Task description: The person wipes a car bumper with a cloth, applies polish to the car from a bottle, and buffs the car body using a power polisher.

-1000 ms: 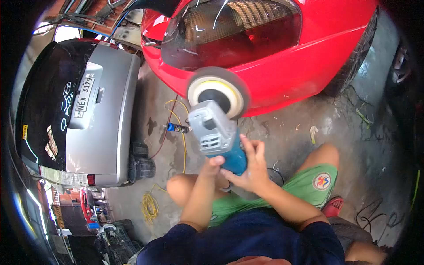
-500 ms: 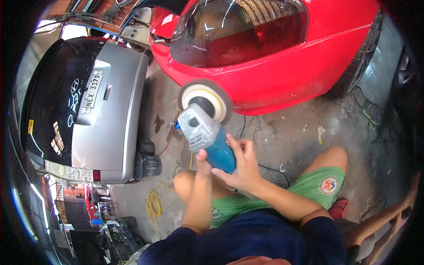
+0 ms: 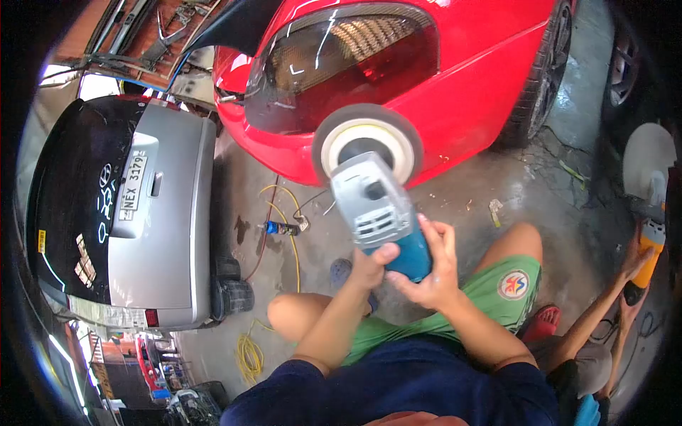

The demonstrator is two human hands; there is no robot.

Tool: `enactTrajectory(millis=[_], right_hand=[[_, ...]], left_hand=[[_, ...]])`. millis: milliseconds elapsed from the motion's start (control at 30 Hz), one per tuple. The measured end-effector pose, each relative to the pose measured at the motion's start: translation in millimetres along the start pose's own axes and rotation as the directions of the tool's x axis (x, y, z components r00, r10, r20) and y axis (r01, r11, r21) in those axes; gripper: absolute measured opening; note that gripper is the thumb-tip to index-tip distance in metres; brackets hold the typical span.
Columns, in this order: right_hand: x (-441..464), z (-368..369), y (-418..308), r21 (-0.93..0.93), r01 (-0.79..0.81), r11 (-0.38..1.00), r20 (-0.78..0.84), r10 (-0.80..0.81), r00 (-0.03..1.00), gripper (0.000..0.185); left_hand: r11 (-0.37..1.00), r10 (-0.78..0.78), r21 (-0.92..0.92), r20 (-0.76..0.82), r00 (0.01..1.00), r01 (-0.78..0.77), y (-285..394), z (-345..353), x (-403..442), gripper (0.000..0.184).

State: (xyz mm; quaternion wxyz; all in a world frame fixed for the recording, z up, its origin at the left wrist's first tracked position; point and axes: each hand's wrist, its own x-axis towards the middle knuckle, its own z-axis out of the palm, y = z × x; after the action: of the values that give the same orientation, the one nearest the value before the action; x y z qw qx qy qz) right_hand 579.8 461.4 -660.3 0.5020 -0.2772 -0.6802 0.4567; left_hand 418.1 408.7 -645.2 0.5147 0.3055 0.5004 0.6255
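Note:
Both of my hands hold an angle polisher (image 3: 408, 255) with a teal body and a grey metal head. My left hand (image 3: 373, 264) closes round its side near the head, thumb on top and the other fingers mostly hidden. Around the rear of the teal body wraps my right hand (image 3: 433, 273). The round polishing pad (image 3: 401, 131), pale with a grey rim, lies in front of the red car's (image 3: 469, 106) lower side. I cannot tell whether pad and paint touch.
A silver car (image 3: 163, 213) stands at left. On the concrete floor lie a blue bottle-like tool (image 3: 280, 228) and a coiled yellow cord (image 3: 249, 358). At right, a co-worker's hands (image 3: 632, 270) hold an orange polisher (image 3: 648, 252).
My hands and the polisher have shifted right, and the polisher looks larger. The view has turned slightly. A co-worker's hands with an orange polisher now show at the right.

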Motion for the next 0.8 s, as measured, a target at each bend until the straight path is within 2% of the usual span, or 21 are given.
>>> enactTrajectory(millis=[100, 133, 167, 300, 367, 400, 433, 467, 533, 600, 700, 767, 800], right_hand=[[2, -26, 29, -0.001, 0.041, 0.999, -0.101, -0.041, 0.994, 0.104], [2, -32, 42, 0.017, 0.050, 0.999, -0.145, -0.047, 0.988, 0.106], [4, -44, 52, -0.004, -0.005, 1.000, -0.115, 0.005, 0.993, 0.105], [11, -75, 98, 0.128, -0.043, 0.991, -0.282, 0.077, 0.956, 0.101], [22, -85, 117, 0.242, -0.025, 0.970, -0.368, 0.115, 0.922, 0.107], [27, -94, 139, 0.163, 0.026, 0.986, -0.436, 0.049, 0.899, 0.107], [38, -104, 139, 0.237, -0.017, 0.971, -0.425, 0.119, 0.897, 0.104], [47, -113, 149, 0.269, -0.029, 0.963, -0.429, 0.147, 0.892, 0.104], [57, -124, 159, 0.359, -0.038, 0.933, -0.416, 0.196, 0.888, 0.104], [60, -128, 158, 0.469, -0.036, 0.883, -0.382, 0.240, 0.893, 0.105], [42, -105, 171, 0.321, 0.008, 0.947, -0.448, 0.145, 0.882, 0.108], [13, -76, 178, 0.281, -0.023, 0.959, -0.390, 0.136, 0.911, 0.106], [-6, -60, 174, 0.288, -0.153, 0.945, -0.317, 0.244, 0.916, 0.103]], left_hand=[[0.987, 0.073, 0.140, 0.035, 0.997, -0.077, 7, 57, 27, 0.072], [0.964, 0.090, 0.242, 0.084, 0.992, -0.108, 0, 63, 40, 0.080], [0.950, 0.140, 0.267, 0.101, 0.985, -0.163, -6, 78, 52, 0.085], [0.850, 0.280, 0.414, 0.168, 0.945, -0.325, -21, 138, 102, 0.097], [0.726, 0.273, 0.600, 0.199, 0.941, -0.337, -8, 167, 119, 0.095], [0.692, 0.242, 0.653, 0.190, 0.951, -0.307, -8, 180, 131, 0.097], [0.654, 0.213, 0.704, 0.179, 0.960, -0.277, -9, 193, 142, 0.099], [0.653, 0.174, 0.719, 0.167, 0.970, -0.241, -9, 206, 151, 0.100], [0.640, 0.191, 0.720, 0.188, 0.963, -0.267, -17, 220, 167, 0.103], [0.636, 0.172, 0.733, 0.173, 0.970, -0.243, -17, 222, 168, 0.104], [0.609, 0.173, 0.761, 0.147, 0.974, -0.223, -16, 207, 153, 0.107], [0.604, 0.180, 0.763, 0.151, 0.972, -0.231, -24, 168, 132, 0.110], [0.625, 0.181, 0.745, 0.149, 0.972, -0.231, -24, 147, 118, 0.110]])
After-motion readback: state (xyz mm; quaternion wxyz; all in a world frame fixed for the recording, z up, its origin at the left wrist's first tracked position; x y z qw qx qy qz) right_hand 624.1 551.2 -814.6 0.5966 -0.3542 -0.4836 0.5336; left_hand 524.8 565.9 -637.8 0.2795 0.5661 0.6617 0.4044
